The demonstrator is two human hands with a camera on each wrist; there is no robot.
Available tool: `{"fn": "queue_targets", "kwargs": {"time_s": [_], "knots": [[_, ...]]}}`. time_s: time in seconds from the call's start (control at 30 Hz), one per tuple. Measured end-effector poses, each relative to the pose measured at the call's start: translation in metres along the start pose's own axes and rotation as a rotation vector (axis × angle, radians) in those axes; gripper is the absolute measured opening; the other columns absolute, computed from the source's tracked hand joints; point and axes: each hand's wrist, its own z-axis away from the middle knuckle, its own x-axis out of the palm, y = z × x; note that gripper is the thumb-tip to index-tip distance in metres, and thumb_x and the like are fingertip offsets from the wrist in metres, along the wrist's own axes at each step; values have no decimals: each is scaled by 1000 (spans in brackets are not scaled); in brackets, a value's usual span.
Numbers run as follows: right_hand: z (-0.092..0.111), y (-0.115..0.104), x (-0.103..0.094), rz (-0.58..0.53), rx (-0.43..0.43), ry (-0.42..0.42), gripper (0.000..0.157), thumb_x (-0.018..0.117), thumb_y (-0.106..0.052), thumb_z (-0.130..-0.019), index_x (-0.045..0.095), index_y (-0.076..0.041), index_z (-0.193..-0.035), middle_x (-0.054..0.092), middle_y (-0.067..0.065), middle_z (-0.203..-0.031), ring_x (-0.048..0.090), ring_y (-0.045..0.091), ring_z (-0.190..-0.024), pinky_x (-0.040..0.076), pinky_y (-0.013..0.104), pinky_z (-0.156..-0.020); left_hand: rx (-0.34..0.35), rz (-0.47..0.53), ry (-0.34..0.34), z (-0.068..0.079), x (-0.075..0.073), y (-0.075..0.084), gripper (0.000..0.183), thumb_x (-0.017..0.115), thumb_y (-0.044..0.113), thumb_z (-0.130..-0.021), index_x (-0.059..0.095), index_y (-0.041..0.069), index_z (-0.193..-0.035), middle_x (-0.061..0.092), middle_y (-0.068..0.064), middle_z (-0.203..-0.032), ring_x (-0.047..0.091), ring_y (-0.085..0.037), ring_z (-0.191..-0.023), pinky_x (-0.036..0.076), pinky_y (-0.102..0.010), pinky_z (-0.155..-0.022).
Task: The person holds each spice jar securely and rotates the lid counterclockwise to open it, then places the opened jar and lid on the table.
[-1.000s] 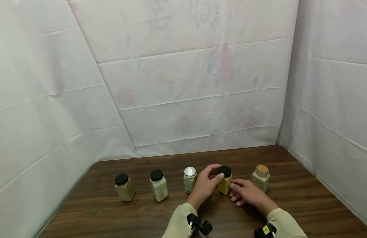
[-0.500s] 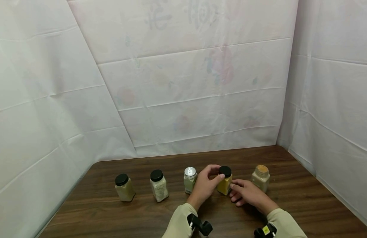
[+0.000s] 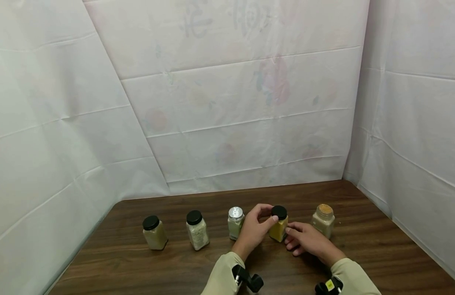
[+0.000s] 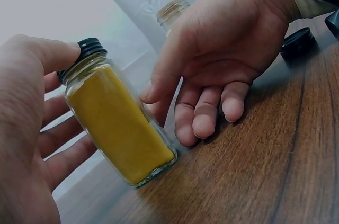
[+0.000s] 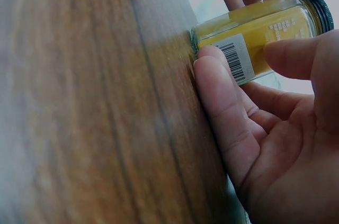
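Note:
A square glass spice jar (image 4: 119,123) of yellow powder with a black screw lid (image 3: 279,212) stands upright on the wooden table. My left hand (image 3: 254,227) grips that lid between thumb and forefinger, its other fingers spread behind the glass. From the other side my right hand (image 3: 308,239) holds the jar low on its body, thumb on one face and forefinger round the back. A barcode label (image 5: 234,59) shows near the jar's base in the right wrist view. Just right of my right hand stands an open jar (image 3: 323,221) of tan powder.
A silver-topped jar (image 3: 235,223) stands close to my left hand. Farther left are a black-lidded jar (image 3: 198,231) of pale flakes and another (image 3: 155,233) of greenish powder. A loose black lid (image 4: 299,43) lies near my right wrist. White cloth (image 3: 249,102) hangs round the table.

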Motion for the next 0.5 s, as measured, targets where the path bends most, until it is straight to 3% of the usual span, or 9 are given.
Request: {"fn": "queue_targets", "kwargs": {"time_s": [0.27,0.4,0.5], "knots": [[2,-1,2,8,8,26,50,49,-35,-96,46,3,-129,61,13,-91,62,23,-77,53,39,-61,5,18,41,-5,2,-24,20,59,21,-92,60,18,-111,61,3,-109,56,-14,-104,44,-30,-88],[2,-1,2,8,1,27,50,49,-35,-96,46,3,-128,61,13,-91,62,24,-77,52,40,-60,18,5,46,-6,2,-22,19,58,18,-92,59,16,-112,61,2,-109,56,-15,-104,45,-30,-87],[2,-1,2,9,-2,28,50,49,-35,-96,47,3,-128,61,13,-90,62,23,-77,52,40,-60,29,3,42,-3,1,-11,19,57,14,-93,59,12,-112,61,-2,-109,56,-18,-104,45,-30,-87]]}}
